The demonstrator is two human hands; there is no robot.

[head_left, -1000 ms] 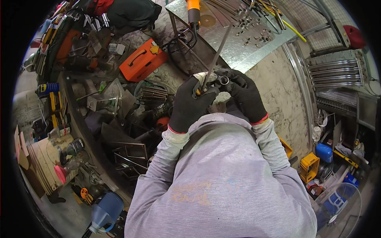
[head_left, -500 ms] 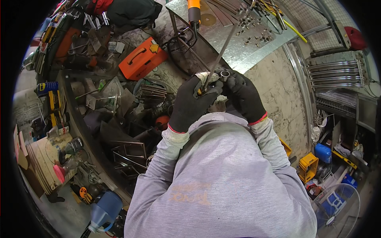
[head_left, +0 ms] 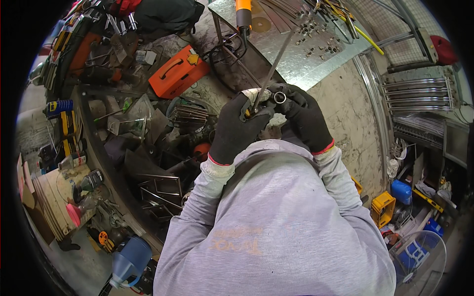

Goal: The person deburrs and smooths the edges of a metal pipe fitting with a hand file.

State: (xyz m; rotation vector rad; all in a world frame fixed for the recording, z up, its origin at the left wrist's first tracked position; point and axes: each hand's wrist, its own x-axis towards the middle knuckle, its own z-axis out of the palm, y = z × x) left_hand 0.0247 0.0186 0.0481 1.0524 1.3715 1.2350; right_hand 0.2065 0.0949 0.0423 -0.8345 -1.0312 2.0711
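Rod, long, slim and metallic, slants through the upper centre of the frame, and we find its lower end in the person's left hand. The black-gloved fingers are curled closed, with the rod pinched between thumb and forefinger; a pale covering shows on that forefinger, and a bit of yellow beside the thumb. The rod's far end reaches up and to the right, over the sheet-metal tabletop.

Just right of the rod's lower part we see a short metal tube piece, its round mouth turned up toward us. It sits at the fingertips of the right hand, on their left side, in the narrow space between both gloves. Those fingers are bent inward and nearly closed on it; we cannot tell how many touch it, nor whether the left fingertips meet it too.

On the tabletop, toward the upper right, we notice scattered small tube pieces and, farther left, a brown disc. An orange power tool stands at the top edge. Left of centre, above the left hand, lies an orange toolbox; at lower right we make out a yellow crate.
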